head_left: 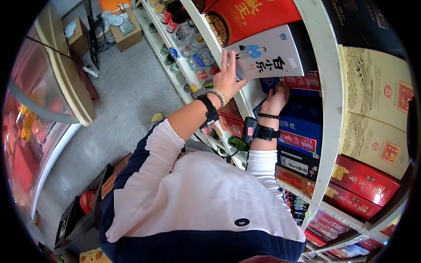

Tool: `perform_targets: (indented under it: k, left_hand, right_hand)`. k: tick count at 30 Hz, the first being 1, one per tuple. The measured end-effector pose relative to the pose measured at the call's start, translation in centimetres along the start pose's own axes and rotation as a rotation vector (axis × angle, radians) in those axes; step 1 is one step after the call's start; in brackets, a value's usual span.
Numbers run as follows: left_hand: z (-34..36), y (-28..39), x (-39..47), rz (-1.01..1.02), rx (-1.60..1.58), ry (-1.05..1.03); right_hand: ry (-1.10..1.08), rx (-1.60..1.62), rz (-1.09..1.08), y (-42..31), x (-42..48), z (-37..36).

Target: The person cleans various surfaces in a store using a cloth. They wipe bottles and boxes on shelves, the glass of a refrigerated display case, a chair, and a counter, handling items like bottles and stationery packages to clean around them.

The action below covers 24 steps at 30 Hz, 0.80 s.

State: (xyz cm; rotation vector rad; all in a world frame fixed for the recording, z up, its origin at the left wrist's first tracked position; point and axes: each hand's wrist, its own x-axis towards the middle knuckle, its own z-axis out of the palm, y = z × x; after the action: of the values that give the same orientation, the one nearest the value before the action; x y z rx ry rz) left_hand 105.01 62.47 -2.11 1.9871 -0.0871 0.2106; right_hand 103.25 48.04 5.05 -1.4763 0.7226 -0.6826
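My left hand (pixel 229 76) has its fingers spread at the near end of a white carton (pixel 268 56) with a printed figure in a blue jacket. Its fingertips touch the carton's edge, and the thumb sits by a corner. Lower on the same shelf, my right hand (pixel 277 98) reaches in among blue boxes. Its fingers curl against a blue box with a red label (pixel 301 81); whether they grip it is hidden. Another blue box (pixel 301 121) lies beside my right wrist. A large red box (pixel 253 16) borders the white carton on the other side.
White metal shelving (pixel 329 108) runs along the right, with cream boxes (pixel 375 85) and red boxes (pixel 365 180) on it. Clear glass bottles (pixel 194 46) stand on a lower shelf. A glass-fronted display case (pixel 42 82) curves along the left. Cardboard boxes (pixel 126 31) sit on the grey floor (pixel 131 88).
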Motion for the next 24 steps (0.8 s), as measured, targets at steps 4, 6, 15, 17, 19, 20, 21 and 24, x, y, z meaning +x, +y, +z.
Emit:
perform_targets:
  k: [4,6,15,17,19,20,21,24]
  left_hand:
    - [-0.2,0.0,-0.1,-0.011,-0.025,-0.029]
    - [-0.1,-0.1,-0.2,-0.007,-0.049,-0.025]
    - [-2.3,-1.2,-1.1,-0.02,-0.206,-0.114]
    - [-1.2,-1.7,-1.5,0.029,-0.277,0.137]
    - [-2.0,-0.6,-2.1,-0.022,-0.367,0.053]
    - [-2.3,0.0,-2.4,0.017,-0.383,0.052]
    - [-2.2,0.3,-2.6,0.089,-0.418,0.105]
    - [-2.9,1.1,-3.3,-0.147,-0.79,-0.218]
  right_hand:
    - [0.012,0.013,-0.008,-0.2,-0.4,0.4]
    - [-0.004,-0.04,-0.001,-0.1,-0.5,0.4]
    - [-0.236,-0.249,-0.239,1.0,-5.9,-1.5]
    - [-0.393,-0.328,-0.336,2.1,-7.2,-2.2]
    - [-0.606,-0.535,-0.341,2.4,-9.1,-2.3]
    - [-0.727,-0.685,-0.533,2.4,-10.0,-1.7]
    - [-0.842,-0.838,-0.732,2.4,-10.7,-1.3]
    - [-0.883,-0.546,-0.389,3.2,-11.0,-1.9]
